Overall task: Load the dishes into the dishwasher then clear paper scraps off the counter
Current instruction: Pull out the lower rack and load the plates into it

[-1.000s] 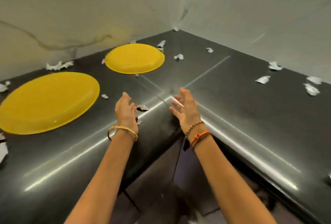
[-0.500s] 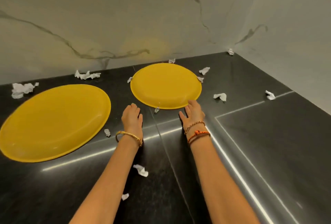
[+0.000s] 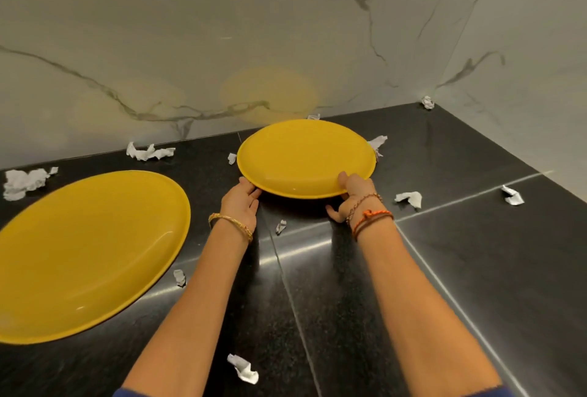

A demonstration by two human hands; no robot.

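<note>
A small yellow plate (image 3: 305,155) is at the back of the black counter (image 3: 476,253), its near edge tilted up off the surface. My right hand (image 3: 355,196) grips its front rim, thumb on top and fingers under. My left hand (image 3: 239,201) touches the plate's left front rim with fingers reaching under the edge. A larger yellow plate (image 3: 85,253) lies flat at the left. Several white paper scraps lie scattered, such as a scrap (image 3: 409,199) right of my right hand and a scrap (image 3: 244,368) between my forearms.
Marble walls (image 3: 222,47) meet in a corner at the back right, where one crumpled scrap (image 3: 428,102) sits. More scraps (image 3: 149,152) lie along the back wall and a bunch of scraps (image 3: 23,182) at the far left. The dishwasher is out of view.
Both hands moved forward from the counter surface onto the small plate's rim. Its near edge has lifted off the counter. The camera has come closer.
</note>
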